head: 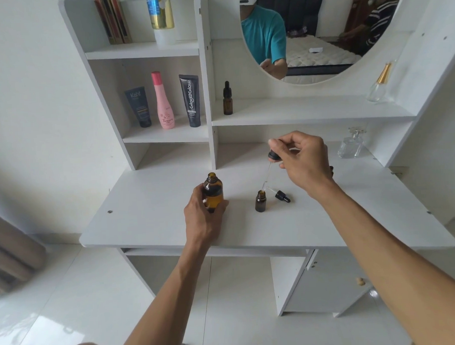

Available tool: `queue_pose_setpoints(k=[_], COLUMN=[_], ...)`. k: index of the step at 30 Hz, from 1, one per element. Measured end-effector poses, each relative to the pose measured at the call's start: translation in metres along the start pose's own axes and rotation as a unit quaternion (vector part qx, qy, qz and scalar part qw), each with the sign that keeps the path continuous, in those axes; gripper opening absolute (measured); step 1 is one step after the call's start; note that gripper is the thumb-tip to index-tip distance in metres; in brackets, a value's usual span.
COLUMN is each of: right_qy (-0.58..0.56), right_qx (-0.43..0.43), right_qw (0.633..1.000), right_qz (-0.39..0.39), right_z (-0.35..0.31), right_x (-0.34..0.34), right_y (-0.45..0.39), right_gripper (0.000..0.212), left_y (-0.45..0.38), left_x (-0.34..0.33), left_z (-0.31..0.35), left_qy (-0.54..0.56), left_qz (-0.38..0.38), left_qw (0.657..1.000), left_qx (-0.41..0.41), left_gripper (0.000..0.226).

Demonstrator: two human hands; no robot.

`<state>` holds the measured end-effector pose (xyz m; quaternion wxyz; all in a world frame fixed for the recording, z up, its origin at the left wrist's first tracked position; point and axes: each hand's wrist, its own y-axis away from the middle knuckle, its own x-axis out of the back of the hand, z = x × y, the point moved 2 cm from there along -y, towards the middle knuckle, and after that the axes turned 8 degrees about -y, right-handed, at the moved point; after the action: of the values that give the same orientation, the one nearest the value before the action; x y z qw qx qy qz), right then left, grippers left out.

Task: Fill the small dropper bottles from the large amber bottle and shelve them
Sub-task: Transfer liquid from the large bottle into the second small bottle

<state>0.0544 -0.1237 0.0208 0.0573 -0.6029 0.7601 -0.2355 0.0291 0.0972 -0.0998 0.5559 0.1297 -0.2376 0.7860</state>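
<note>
My left hand (206, 212) wraps the large amber bottle (213, 191), so its lower body and base are covered and I can't read the liquid level. My right hand (302, 160) pinches the dropper (272, 157); its rubber bulb is buried under my fingers, and the glass tube is too thin for me to tell whether it carries liquid. Something dark pokes out behind my right wrist (331, 169), mostly hidden, and I can't say what. The top edge crops the books (113, 19) and the gold-banded bottle (162, 16). The label print on the tubes is too small below the brand names.
</note>
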Motion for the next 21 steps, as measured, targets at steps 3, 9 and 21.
queue_pose_setpoints(k=[3,9,21], right_qy=[0.001,0.012,0.013], right_qx=[-0.006,-0.008,-0.005], right_qw=[1.000,1.000,1.000], right_qz=[-0.002,-0.009,-0.021], right_z=[0.0027,0.0046,-0.0013], right_x=[-0.0012,-0.0042,-0.0074], right_y=[0.0006,0.0016,0.0047], right_gripper=[0.016,0.014,0.018], left_y=[-0.0004,-0.0001,-0.0001], left_x=[-0.0002,0.0004,0.0016], left_z=[0.0001,0.0014,0.0017], left_qy=[-0.001,-0.001,-0.011], left_qz=[0.001,-0.004,-0.006], left_qw=[1.000,1.000,1.000], left_qx=[-0.002,0.001,0.006], left_gripper=[0.051,0.049,0.047])
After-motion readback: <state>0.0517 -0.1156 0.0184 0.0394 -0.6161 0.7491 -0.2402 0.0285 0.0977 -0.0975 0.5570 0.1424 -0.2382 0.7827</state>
